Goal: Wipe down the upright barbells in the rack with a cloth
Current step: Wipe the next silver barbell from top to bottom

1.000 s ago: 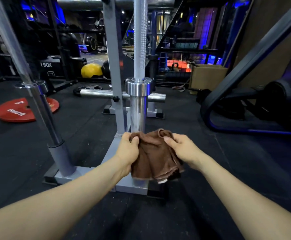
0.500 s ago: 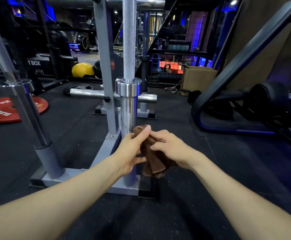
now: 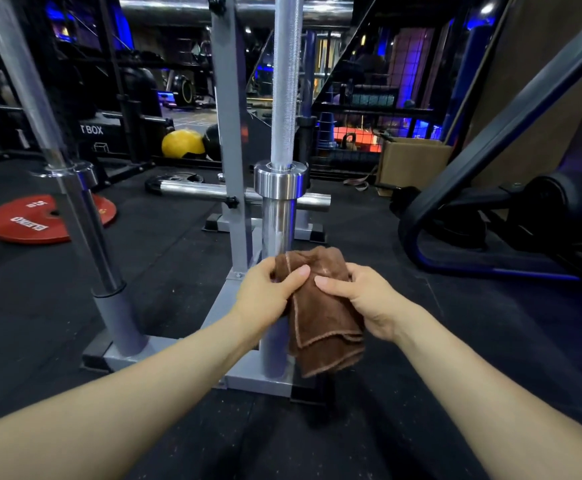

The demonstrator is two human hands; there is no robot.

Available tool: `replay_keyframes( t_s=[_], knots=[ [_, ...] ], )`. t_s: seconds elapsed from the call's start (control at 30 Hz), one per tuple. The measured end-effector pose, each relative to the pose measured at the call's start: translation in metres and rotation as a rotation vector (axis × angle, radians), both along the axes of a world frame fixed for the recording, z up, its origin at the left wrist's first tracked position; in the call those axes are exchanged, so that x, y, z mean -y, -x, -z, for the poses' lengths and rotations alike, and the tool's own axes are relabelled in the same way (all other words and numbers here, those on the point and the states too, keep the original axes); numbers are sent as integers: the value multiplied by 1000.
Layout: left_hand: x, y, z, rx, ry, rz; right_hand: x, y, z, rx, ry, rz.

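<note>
Your left hand [image 3: 265, 294] and your right hand [image 3: 365, 299] both grip the brown cloth [image 3: 320, 313] in front of the nearer upright barbell [image 3: 279, 216]. The left hand's fingers curl around the cloth's upper left part, with the thumb laid across its front. The right hand pinches the upper right part, thumb on the front and fingers behind. The two thumbs point at each other and lie close together without touching. The cloth is bunched at the top, right against the lower part of the barbell's shiny sleeve, and its folded lower end hangs loose below your hands, showing a lighter stitched edge.

That barbell stands straight up in a tube of the grey rack [image 3: 234, 168], with its wide collar above your hands and the knurled shaft rising out of the top of the view. A second barbell [image 3: 85, 216] stands to the left in another tube of the same rack and leans toward the upper left. The rack's base sits on the dark rubber floor [image 3: 178, 265].

A red weight plate [image 3: 30, 223] lies flat on the floor at the far left. A yellow ball [image 3: 182, 143] rests farther back, and a cardboard box [image 3: 411, 161] sits behind to the right.
</note>
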State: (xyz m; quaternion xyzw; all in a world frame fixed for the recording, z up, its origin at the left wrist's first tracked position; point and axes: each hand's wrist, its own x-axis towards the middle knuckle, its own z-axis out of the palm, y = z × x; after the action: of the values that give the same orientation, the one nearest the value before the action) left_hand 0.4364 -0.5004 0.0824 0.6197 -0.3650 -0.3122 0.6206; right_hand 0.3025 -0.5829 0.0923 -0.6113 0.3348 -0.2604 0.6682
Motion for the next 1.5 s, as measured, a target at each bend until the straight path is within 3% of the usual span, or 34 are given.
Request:
replay_keyframes(
  t_s=[0.1,0.17,0.3,0.5,0.67,0.77,0.93,1.07,1.23,1.3,1.5],
  knots=[
    [-6,-29,4,37,-15,-210,4,-17,2,-32,-159,273],
    [-9,-50,4,85,7,-270,6,-33,-5,70,-210,414],
    [-8,-72,1,78,26,-316,-4,-72,-31,339,-74,394],
    [-5,-80,-9,-2,117,-125,-31,-78,-30,-115,519,350],
    [5,-83,-10,-73,173,-72,-30,-107,-29,-226,780,614],
    [14,-88,-6,-26,181,-77,-22,-118,-19,-277,871,694],
    [20,-84,5,-50,72,-45,-13,-117,4,-258,786,612],
    [15,-85,4,-94,39,-58,-15,-103,12,-381,687,513],
    [11,-85,3,-94,51,-19,-21,-122,-19,-189,813,704],
    [13,-85,1,-113,76,-28,-18,-129,-22,-212,862,734],
    [12,-81,8,-79,28,-10,-11,-108,13,-336,787,489]
  ],
)
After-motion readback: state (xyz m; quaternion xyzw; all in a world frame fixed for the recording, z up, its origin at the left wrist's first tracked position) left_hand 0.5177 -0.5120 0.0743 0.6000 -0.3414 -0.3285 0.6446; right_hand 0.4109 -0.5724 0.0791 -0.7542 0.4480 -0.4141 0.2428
